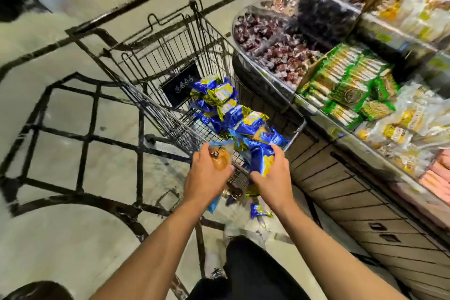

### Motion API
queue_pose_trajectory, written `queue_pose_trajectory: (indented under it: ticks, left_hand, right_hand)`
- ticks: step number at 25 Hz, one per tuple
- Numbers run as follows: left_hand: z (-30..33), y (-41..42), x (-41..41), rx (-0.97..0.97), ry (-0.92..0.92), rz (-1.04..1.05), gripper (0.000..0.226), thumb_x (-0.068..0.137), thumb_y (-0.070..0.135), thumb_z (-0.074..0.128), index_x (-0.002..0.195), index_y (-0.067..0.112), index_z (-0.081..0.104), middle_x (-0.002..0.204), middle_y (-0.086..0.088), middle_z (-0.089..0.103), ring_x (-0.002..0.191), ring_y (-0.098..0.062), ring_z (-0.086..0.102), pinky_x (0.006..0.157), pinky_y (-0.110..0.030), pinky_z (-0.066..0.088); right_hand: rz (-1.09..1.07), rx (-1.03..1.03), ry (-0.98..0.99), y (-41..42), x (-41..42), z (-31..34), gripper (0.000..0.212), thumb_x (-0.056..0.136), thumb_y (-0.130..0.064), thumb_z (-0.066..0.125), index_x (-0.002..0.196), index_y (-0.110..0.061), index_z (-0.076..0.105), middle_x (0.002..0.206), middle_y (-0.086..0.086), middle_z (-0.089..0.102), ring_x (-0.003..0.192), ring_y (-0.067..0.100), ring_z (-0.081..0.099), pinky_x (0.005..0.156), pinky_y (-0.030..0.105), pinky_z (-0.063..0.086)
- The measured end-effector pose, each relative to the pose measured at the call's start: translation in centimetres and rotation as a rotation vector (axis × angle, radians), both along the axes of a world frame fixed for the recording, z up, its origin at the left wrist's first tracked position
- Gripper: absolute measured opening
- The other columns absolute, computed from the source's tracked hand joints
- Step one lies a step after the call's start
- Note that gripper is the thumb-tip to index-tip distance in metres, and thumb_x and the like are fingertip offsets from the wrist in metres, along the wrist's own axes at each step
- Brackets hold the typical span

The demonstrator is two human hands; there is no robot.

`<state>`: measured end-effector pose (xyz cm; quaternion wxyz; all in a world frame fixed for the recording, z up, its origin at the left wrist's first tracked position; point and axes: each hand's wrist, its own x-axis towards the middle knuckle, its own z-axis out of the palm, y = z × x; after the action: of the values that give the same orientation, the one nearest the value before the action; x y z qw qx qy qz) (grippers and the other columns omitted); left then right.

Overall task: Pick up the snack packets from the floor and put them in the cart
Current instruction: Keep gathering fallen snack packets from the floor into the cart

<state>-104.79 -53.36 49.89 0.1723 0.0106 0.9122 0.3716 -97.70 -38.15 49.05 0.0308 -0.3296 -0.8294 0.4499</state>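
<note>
Now both hands grip packets: left hand (207,178) a clear one, right hand (270,178) a blue packet (261,158); clear the cart (295,118) rim before releasing (floor packet (261,210) remains).

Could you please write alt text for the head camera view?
Over a black wire cart holding blue-and-gold snack packets, the left hand grips a clear bun packet and the right hand a blue packet. Another packet lies on the floor.
</note>
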Motion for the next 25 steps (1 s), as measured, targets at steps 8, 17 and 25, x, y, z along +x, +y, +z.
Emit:
queue_pose_trajectory:
  ticks: [8, 17, 25]
  left_hand:
    - [-0.2, 0.2, -11.9, -0.011, -0.051, 0.001, 0.089, 0.078, 0.051, 0.074, 0.149, 0.024, 0.029, 0.146, -0.002, 0.042, 0.122, -0.025, 0.054, 0.099, -0.044, 0.048]
    - [-1.3, 5.7, -23.7, -0.041, -0.080, -0.102, 0.084, 0.078, 0.049, 0.071, 0.148, 0.026, 0.031, 0.143, -0.002, 0.046, 0.124, -0.026, 0.053, 0.098, -0.041, 0.046]
    - [-4.1, 9.1, -31.1, -0.018, -0.187, -0.296, 0.091, 0.077, 0.050, 0.074, 0.151, 0.024, 0.027, 0.147, -0.006, 0.041, 0.130, -0.028, 0.048, 0.104, -0.043, 0.042]
  right_hand:
    - [-0.013, -0.050, -0.053, 0.3, -11.9, -2.0, 0.090, 0.074, -0.012, 0.072, 0.151, -0.017, 0.026, 0.152, 0.008, 0.035, 0.138, 0.023, 0.033, 0.111, 0.030, 0.026]
    - [-0.133, -0.090, -0.139, 3.2, -22.0, -2.9, 0.091, 0.074, -0.013, 0.072, 0.151, -0.021, 0.026, 0.145, 0.010, 0.038, 0.131, 0.025, 0.040, 0.107, 0.043, 0.039]
    - [-0.369, -0.104, -0.175, 3.2, -27.4, -3.9, 0.087, 0.074, -0.024, 0.069, 0.149, -0.027, 0.025, 0.143, 0.005, 0.039, 0.125, 0.025, 0.045, 0.106, 0.050, 0.039]
